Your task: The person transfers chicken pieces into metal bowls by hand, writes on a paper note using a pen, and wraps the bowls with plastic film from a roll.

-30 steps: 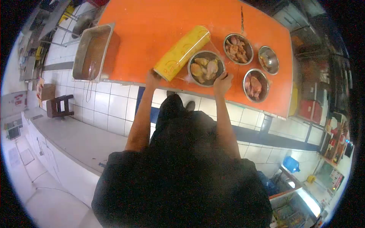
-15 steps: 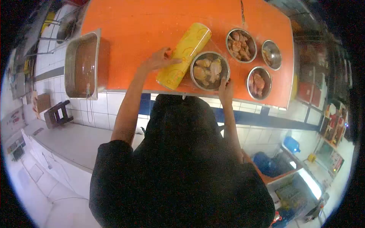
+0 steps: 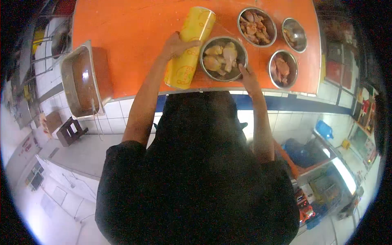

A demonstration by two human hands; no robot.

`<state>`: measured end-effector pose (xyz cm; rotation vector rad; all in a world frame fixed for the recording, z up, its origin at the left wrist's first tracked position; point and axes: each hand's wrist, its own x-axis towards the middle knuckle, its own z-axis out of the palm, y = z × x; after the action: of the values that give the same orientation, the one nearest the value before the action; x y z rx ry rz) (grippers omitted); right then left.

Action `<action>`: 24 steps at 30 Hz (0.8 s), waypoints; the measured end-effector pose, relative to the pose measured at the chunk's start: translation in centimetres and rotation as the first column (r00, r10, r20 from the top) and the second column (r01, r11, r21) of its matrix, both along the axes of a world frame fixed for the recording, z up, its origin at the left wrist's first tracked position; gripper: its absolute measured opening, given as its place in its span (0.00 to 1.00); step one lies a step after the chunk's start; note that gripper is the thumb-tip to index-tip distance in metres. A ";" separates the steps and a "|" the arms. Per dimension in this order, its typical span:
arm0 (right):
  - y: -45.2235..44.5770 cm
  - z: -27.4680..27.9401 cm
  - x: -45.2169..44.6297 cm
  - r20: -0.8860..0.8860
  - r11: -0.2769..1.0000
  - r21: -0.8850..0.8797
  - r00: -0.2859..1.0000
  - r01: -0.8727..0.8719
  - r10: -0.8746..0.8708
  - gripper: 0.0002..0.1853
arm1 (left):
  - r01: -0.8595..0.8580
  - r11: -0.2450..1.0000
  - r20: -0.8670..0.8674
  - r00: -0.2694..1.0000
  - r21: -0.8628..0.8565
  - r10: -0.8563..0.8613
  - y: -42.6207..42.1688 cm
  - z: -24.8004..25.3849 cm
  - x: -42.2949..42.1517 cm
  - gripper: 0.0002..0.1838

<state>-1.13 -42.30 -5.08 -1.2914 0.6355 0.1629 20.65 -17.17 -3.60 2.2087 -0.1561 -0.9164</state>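
Note:
Slanting across the orange table is a yellow printed roll of plastic wrap [image 3: 188, 53]. My left hand [image 3: 176, 45] lies over the roll from its left side, thumb stretched across it. Just right of the roll sits a metal bowl [image 3: 203, 65] holding pieces of raw chicken [image 3: 229, 56]. Clear film seems to run from the roll over this bowl, but its edges are hard to see. At the bowl's right rim, my right hand [image 3: 249, 78] has its fingers closed on the edge; whether film is also between them cannot be made out.
On the right stand three more metal bowls: one full of meat pieces [image 3: 255, 27], one with reddish meat [image 3: 281, 69], one with a little food [image 3: 289, 37]. A deep metal pan [image 3: 90, 77] sits at the table's left edge. The table's front edge [image 3: 139, 94] is near my body.
The view has shifted, so the table appears higher. The roll stands a little steeper, and my left hand lies further over it. My right hand stays at the bowl's right rim.

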 end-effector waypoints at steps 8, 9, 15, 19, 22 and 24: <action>5.9 -4.7 -5.5 -0.223 0.998 0.060 0.975 -0.001 0.015 0.24 | -0.097 0.961 -0.075 0.994 -0.258 0.081 -1.5 0.7 0.0 0.50; 7.8 -5.4 -5.6 -0.250 0.999 0.041 0.967 -0.035 0.044 0.24 | -0.052 0.970 -0.090 0.995 -0.236 0.032 -1.6 -0.2 -0.2 0.50; 14.9 -8.6 -3.7 0.172 0.955 0.169 0.947 0.243 -0.272 0.25 | 0.087 0.990 0.422 0.898 0.110 -0.126 -3.3 -2.3 -1.4 0.44; 15.4 -7.4 -2.2 0.223 0.988 0.005 0.963 0.154 -0.151 0.19 | 0.024 0.999 0.082 0.996 -0.026 -0.022 -3.4 -3.0 -1.2 0.41; 14.3 -6.5 -2.3 0.145 0.975 -0.038 0.967 0.218 -0.211 0.14 | -0.025 0.986 0.049 0.998 -0.166 0.034 -2.5 -3.9 -1.8 0.37; 14.6 -7.3 -3.0 0.076 0.976 -0.051 0.975 0.212 -0.207 0.12 | -0.078 0.970 -0.040 0.997 -0.231 0.070 -1.6 -4.8 -0.4 0.34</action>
<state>-4.09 -27.71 -12.41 -1.2717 0.7155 -0.0753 20.22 -18.75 -8.43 1.9695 -0.1566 -0.8466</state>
